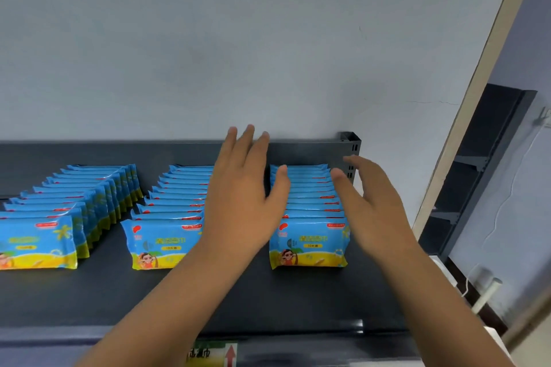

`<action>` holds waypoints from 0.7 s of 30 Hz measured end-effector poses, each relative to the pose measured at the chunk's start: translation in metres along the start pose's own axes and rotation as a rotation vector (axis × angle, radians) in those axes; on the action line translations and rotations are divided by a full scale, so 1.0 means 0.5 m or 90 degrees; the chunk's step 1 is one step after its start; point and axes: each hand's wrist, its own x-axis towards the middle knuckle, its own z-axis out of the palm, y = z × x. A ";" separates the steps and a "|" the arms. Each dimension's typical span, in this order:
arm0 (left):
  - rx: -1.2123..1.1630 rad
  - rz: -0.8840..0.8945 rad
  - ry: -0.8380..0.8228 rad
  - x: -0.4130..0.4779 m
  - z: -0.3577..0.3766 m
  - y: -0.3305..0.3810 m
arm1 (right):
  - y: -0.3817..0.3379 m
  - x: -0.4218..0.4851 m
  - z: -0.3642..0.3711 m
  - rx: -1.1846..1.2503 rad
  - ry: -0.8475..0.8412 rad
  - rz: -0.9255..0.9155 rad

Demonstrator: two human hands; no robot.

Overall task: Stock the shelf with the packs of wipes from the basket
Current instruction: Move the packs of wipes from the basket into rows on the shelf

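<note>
Head view: a pale blue-grey painted wall fills the upper half, with a dark grey metal shelf running along its foot. Three rows of blue and yellow plastic packs of wipes stand upright on the shelf, each row running from near the front edge back towards the wall. The left row is cut by the left edge of the picture, the middle row stands near it, and the right row stands near the shelf's right end.

The left hand reaches in between the middle and right rows, fingers straight and slightly spread, holding nothing. Its thumb lies over the left ends of the right row's packs. The right hand is flat and spread at that row's right side, thumb near the pack ends. Whether either thumb touches the packs cannot be told.

A slotted dark metal post rises at the shelf's back right corner. A green and white label with a red arrow sits on the front edge.
</note>
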 end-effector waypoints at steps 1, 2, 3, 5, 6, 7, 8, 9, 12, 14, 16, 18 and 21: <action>0.065 0.039 0.021 0.000 -0.021 0.005 | -0.018 -0.007 0.003 -0.062 -0.001 -0.047; 0.111 0.061 0.037 -0.002 -0.039 0.006 | -0.035 -0.011 0.009 -0.113 -0.006 -0.098; 0.140 0.067 0.053 -0.005 -0.057 0.005 | -0.054 -0.014 0.016 -0.144 -0.019 -0.144; 0.168 0.033 0.079 -0.011 -0.087 -0.006 | -0.094 -0.015 0.037 -0.155 -0.060 -0.210; 0.184 0.009 0.084 -0.016 -0.101 -0.017 | -0.114 -0.014 0.052 -0.155 -0.078 -0.234; 0.201 -0.013 0.085 -0.022 -0.117 -0.030 | -0.136 -0.014 0.070 -0.159 -0.095 -0.254; 0.220 -0.031 0.086 -0.030 -0.132 -0.048 | -0.157 -0.014 0.089 -0.167 -0.107 -0.275; 0.236 -0.051 0.086 -0.040 -0.149 -0.066 | -0.178 -0.016 0.109 -0.170 -0.120 -0.295; 0.270 -0.125 0.098 -0.087 -0.209 -0.132 | -0.245 -0.036 0.182 -0.126 -0.167 -0.352; 0.290 -0.172 0.114 -0.129 -0.257 -0.173 | -0.292 -0.066 0.239 -0.096 -0.211 -0.393; 0.315 -0.219 0.126 -0.176 -0.307 -0.214 | -0.338 -0.108 0.301 -0.073 -0.266 -0.428; 0.354 -0.276 0.128 -0.230 -0.360 -0.256 | -0.384 -0.156 0.363 -0.055 -0.311 -0.470; 0.415 -0.354 0.146 -0.320 -0.441 -0.320 | -0.451 -0.230 0.451 -0.006 -0.390 -0.521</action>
